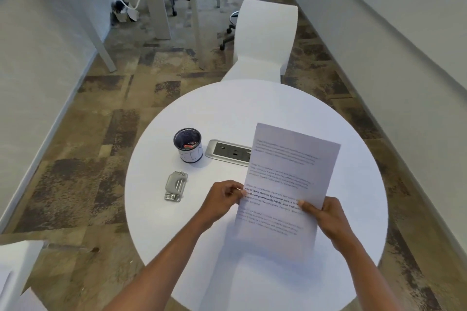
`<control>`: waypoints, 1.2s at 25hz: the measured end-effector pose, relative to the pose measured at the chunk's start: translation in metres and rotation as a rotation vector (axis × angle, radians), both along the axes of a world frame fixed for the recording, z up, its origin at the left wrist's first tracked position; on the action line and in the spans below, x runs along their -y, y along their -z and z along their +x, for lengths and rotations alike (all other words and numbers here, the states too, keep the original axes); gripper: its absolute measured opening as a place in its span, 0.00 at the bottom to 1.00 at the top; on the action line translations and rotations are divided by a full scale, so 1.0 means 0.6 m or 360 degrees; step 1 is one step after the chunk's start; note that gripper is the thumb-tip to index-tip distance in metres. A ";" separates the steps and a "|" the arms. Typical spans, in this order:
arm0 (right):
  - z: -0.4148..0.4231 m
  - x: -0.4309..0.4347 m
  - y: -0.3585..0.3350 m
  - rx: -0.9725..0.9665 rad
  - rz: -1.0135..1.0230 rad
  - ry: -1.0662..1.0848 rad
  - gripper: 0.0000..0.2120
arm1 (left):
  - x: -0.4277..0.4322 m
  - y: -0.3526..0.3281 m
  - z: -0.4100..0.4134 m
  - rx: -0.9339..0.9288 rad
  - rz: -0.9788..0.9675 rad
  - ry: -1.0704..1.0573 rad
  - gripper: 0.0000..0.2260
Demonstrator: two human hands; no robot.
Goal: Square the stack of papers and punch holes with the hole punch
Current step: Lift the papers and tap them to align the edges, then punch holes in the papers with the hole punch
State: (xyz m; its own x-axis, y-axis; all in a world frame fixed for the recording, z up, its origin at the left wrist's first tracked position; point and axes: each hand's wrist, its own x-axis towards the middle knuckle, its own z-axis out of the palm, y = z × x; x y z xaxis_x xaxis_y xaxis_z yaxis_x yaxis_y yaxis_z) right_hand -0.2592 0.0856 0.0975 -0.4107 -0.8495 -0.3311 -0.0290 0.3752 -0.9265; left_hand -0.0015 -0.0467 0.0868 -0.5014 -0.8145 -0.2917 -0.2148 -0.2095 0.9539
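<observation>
A stack of printed white papers is held upright and tilted over the round white table, its lower edge blurred near the tabletop. My left hand pinches the stack's left edge. My right hand grips the right edge, thumb on the printed face. A grey metal hole punch lies flat on the table, left of my left hand and apart from the papers.
A black mesh cup holding small items stands behind the punch. A silver power outlet panel is set into the table, partly hidden by the papers. A white chair stands beyond the far edge.
</observation>
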 end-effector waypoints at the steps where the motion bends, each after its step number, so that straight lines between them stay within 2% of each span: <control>1: 0.009 -0.004 0.008 0.0033 0.0010 0.0068 0.04 | 0.009 0.004 0.024 0.0017 0.0007 -0.0120 0.06; 3: 0.022 -0.014 0.026 0.0118 0.0023 0.0168 0.06 | 0.036 0.015 0.078 0.0174 -0.0087 -0.0521 0.09; 6: 0.032 -0.032 0.047 0.0235 0.0068 0.0240 0.08 | 0.095 0.050 0.166 0.0757 -0.0270 -0.1070 0.05; 7: 0.035 -0.037 0.052 0.0252 0.0090 0.0258 0.08 | 0.111 0.062 0.189 0.0908 -0.0226 -0.1160 0.09; 9: 0.038 -0.042 0.056 0.0247 0.0130 0.0282 0.07 | 0.135 0.085 0.216 0.0999 -0.0095 -0.1169 0.14; 11: 0.037 -0.046 0.056 0.0251 0.0160 0.0298 0.06 | 0.148 0.101 0.219 0.0932 -0.0054 -0.1055 0.14; 13: 0.033 -0.048 0.052 0.0269 0.0183 0.0296 0.06 | 0.155 0.113 0.212 0.0868 -0.0070 -0.0980 0.10; 19: 0.016 -0.059 0.040 0.0324 0.0145 0.0344 0.07 | 0.147 0.124 0.192 0.0789 -0.0033 -0.0900 0.05; 25: -0.005 -0.091 0.038 0.0348 0.0125 0.0382 0.09 | 0.088 0.108 0.096 0.0571 0.0061 -0.0700 0.03; 30: -0.014 -0.124 0.058 0.0361 0.0169 0.0489 0.09 | 0.032 0.110 0.011 0.0438 0.0252 -0.0567 0.07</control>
State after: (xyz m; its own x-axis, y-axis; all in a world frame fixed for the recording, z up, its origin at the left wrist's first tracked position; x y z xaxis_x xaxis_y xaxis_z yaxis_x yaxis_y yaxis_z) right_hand -0.2676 0.1602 0.0624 -0.5468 -0.6544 -0.5223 0.3006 0.4288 -0.8519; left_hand 0.0050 -0.0660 0.0209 -0.0858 -0.8566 -0.5087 -0.3435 -0.4539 0.8222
